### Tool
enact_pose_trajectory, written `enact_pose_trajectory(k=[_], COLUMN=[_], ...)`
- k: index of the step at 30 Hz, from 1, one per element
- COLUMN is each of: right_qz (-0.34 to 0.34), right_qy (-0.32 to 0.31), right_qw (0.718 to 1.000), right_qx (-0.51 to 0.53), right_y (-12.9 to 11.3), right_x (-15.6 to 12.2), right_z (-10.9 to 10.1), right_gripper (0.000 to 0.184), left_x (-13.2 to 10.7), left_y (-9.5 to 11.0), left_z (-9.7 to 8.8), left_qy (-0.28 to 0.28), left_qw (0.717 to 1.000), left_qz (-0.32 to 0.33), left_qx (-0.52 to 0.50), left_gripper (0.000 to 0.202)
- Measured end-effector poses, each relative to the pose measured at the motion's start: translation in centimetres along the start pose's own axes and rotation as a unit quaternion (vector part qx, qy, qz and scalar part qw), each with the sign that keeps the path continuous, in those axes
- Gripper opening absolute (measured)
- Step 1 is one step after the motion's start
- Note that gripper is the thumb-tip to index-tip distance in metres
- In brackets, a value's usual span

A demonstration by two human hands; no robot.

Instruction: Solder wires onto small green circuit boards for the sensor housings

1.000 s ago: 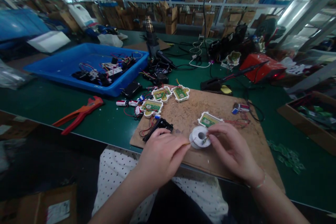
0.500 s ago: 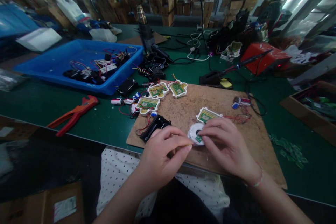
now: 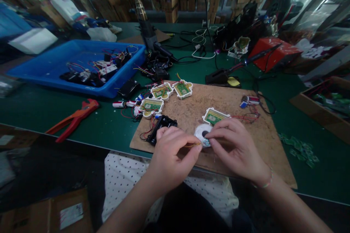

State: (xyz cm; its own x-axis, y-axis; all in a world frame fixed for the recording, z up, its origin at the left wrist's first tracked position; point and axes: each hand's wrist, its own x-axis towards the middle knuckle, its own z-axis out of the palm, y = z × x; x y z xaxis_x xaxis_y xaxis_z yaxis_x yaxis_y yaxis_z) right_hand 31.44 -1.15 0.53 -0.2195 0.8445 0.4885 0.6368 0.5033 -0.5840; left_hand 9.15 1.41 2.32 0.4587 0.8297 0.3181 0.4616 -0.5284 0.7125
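Left grip: thumb and forefinger of my left hand are pressed together on a thin yellowish wire, its free end pointing toward the disc.
Right grip: the fingertips of my right hand are closed on a small green circuit chip, held at the near rim of a white round plastic disc with a dark centre hole.
Disc: flat on the brown fibreboard work mat, in the middle of its front half.
Close by: a black plastic battery holder sits at the mat's front-left. A white-framed green circuit board lies on the mat just behind the disc.
Further out: a black soldering-iron stand is past the mat's far edge, and a blue plastic tray is off its far-left corner.
Risk, wire: it is fine and I hold it close to the tip, so I think too hard a pinch could kink it.
Risk, chip: it is tiny and mostly hidden under my fingers. A slip could flick it off the mat's front edge into my lap.
Risk, disc: it lies loose, so a nudge from either hand may slide it into the framed board.
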Motion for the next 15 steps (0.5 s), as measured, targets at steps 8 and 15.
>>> enact_pose_trajectory(k=[8,15], right_qz=[0.025,0.060], right_qy=[0.011,0.016], right_qw=[1.000,0.998], right_qx=[0.009,0.008], right_y=[-0.3,-0.3], right_x=[0.1,-0.2], right_z=[0.2,0.2], right_gripper=[0.023,0.029], left_x=[0.2,0.1], left_y=[0.4,0.1], left_z=[0.7,1.3], left_qy=[0.031,-0.005], left_qw=[0.999,0.999], left_qz=[0.026,0.043], left_qx=[0.013,0.009], left_gripper=[0.008,0.013])
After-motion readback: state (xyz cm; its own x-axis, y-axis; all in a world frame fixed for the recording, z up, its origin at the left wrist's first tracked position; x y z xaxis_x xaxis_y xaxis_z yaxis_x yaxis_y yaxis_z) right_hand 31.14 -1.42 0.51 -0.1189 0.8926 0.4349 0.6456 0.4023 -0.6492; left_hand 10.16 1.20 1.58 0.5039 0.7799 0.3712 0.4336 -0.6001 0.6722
